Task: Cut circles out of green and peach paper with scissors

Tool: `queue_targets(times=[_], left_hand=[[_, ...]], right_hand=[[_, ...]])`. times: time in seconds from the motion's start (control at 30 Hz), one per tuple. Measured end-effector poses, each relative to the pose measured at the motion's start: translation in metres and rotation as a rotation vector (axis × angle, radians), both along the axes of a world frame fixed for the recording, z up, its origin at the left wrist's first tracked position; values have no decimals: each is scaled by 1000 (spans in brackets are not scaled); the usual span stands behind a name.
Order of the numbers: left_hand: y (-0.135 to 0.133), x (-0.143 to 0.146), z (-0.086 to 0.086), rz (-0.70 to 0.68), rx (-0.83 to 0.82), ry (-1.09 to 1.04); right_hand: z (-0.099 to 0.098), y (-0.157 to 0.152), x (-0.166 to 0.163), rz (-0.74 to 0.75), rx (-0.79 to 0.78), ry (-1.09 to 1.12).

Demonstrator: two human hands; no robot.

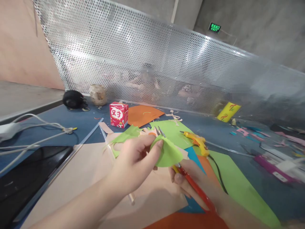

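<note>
Between thumb and fingers, my left hand pinches a rounded piece of light green paper. My right hand is closed around scissors with red and yellow handles. The blades pass behind the green piece, and their slightly parted tips show above its top edge, close to my left thumb. Part of the right fingers is hidden by the handles. Below both hands lies a large pale peach sheet. A yellow glue gun rests on green paper just beyond the right hand.
A red drink carton, an orange sheet and a jar stand or lie toward the back. White cables and a black tablet-like slab are left. Paper scraps litter the right. A perforated metal screen closes off the far side.
</note>
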State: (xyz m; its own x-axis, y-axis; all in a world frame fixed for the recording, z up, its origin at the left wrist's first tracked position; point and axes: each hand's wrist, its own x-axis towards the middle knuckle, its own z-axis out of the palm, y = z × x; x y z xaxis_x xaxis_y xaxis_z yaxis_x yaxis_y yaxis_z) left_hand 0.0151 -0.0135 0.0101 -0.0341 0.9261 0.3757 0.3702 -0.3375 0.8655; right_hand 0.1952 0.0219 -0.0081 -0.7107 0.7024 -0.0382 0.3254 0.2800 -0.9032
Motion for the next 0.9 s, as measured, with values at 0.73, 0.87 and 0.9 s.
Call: queue_targets(times=[0.73,0.87,0.9], left_hand=[[11,-9,5,259,189,-410],[12,-12,3,358,314,-274],[12,-13,2,381,347,-226]], right_hand=[[-11,11,4,51,164,1],[-16,13,4,42,209,-23],[-16,13,4,27,212,-46]])
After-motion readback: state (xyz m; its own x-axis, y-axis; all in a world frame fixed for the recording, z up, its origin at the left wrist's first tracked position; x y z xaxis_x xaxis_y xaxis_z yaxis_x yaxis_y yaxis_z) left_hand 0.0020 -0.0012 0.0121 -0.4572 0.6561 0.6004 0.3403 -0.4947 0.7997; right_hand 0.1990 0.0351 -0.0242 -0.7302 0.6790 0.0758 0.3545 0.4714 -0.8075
